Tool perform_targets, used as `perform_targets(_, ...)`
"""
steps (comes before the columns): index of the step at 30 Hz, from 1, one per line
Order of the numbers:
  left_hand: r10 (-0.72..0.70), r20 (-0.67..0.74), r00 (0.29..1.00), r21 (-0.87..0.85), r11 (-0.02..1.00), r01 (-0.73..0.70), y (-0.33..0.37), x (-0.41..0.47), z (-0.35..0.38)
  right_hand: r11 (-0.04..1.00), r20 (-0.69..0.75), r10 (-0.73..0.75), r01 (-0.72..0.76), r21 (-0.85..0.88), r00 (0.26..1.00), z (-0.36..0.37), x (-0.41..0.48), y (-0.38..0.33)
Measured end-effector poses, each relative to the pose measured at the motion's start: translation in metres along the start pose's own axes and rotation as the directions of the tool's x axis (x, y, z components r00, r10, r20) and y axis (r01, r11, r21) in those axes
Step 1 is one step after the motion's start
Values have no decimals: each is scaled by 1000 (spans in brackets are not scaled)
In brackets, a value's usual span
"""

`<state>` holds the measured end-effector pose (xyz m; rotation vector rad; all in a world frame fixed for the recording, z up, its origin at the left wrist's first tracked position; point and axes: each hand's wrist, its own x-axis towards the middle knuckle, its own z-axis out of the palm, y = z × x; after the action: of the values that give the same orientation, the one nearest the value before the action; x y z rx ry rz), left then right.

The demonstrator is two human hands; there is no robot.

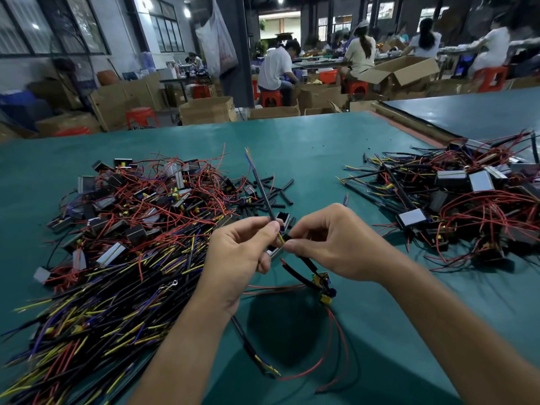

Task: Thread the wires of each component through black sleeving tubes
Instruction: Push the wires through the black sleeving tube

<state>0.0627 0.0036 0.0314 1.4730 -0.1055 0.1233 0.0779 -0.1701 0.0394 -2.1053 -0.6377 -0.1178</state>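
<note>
A thin black sleeving tube (264,194) slants up and away from the left hand (236,258), whose thumb and forefinger pinch its lower end; fine blue and yellow wire tips poke out of its far end. A yellow wire (281,238) shows just under that pinch, in the small gap between the two hands. The right hand (336,244), fingertips almost touching the left, pinches a black sleeved lead that runs down to a small yellow and black component (324,290) hanging just below its palm, red wires (336,340) trailing toward the person. Short loose tubes (280,190) lie beyond the hands. A large tangled pile of components (131,217) lies left of the left hand, another pile (467,194) right of the right hand, all on a green table (306,147).
</note>
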Motion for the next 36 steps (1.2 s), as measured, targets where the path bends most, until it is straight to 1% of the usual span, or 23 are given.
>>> perform_targets(3, -27, 2, 1000, -27, 999, 27, 1, 0, -1, 1000, 13, -3, 2, 26, 1000, 0, 0, -1)
perform_targets(7, 4, -26, 1000, -33, 999, -4, 2, -1, -1, 1000, 33, 9, -10, 16, 999, 1, 0, 0)
perform_targets(10, 62, -35, 997, 23, 998, -62, 0, -2, 0, 1000, 40, -8, 8, 7, 999, 2, 0, 1)
perform_targets(15, 156, -35, 987, 135, 979, -150, -1, -2, 1, 998, -23, -20, 21, 56, 1000, 8, 1, 4)
perform_targets(18, 139, -36, 990, 98, 986, -135, 0, -2, -1, 996, -37, 2, 1, 93, 999, 11, 3, 4)
perform_targets(20, 122, -28, 992, 76, 990, -120, 2, -3, -1, 995, -12, 21, -19, 102, 1000, 10, 3, 5)
perform_targets(23, 133, -19, 991, 111, 985, -130, 2, -4, 0, 995, 17, 37, -39, 92, 999, 7, 2, 4)
perform_targets(27, 153, -15, 988, 117, 982, -150, 2, -2, -1, 986, -54, 27, -18, 164, 998, 8, 2, 0)
perform_targets(30, 150, 2, 989, 108, 983, -149, 3, -2, -2, 973, -58, 57, -42, 228, 997, 9, 2, -1)
perform_targets(33, 142, 14, 990, 79, 987, -143, 4, -3, -3, 962, -58, 90, -72, 265, 994, 10, 3, -3)
perform_targets(36, 103, 3, 995, 27, 994, -103, 4, -1, -4, 963, -28, 95, -85, 256, 995, 8, 3, -4)
